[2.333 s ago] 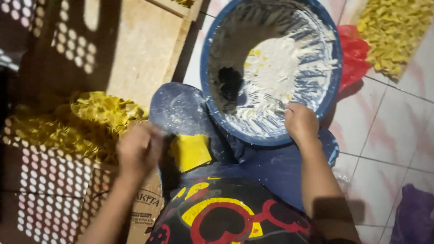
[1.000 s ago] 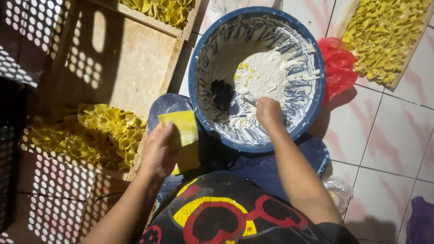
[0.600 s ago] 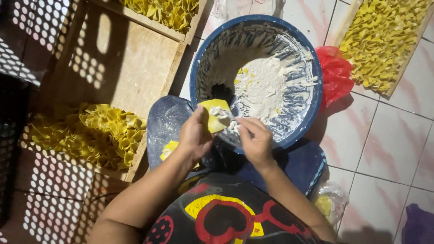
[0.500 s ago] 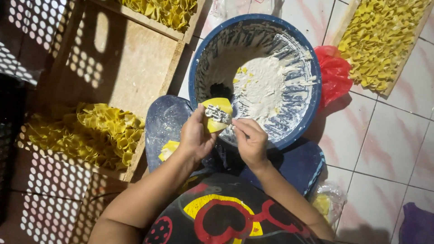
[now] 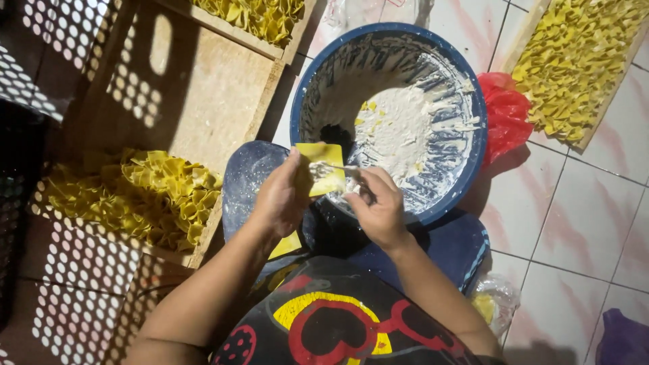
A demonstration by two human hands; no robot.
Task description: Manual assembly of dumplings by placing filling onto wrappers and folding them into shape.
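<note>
Head view is showing a yellow dough square (image 5: 320, 167) lying flat on the fingers of the left hand (image 5: 284, 196), just over the near rim of the blue basin (image 5: 473, 101). The right hand (image 5: 378, 206) is pinching a small utensil (image 5: 338, 167) whose tip is touching white filling on the square. White paste is coating the inside of the basin. A wooden tray (image 5: 203, 101) is sitting on the tiled floor (image 5: 581, 223) to the left, carrying a heap of folded yellow wrappers (image 5: 128, 192) at its near edge. A red plastic bag (image 5: 507, 115) is lying just beside the basin's right side, and another tray of wrappers (image 5: 574, 61) is filling the floor's far right corner.
</note>
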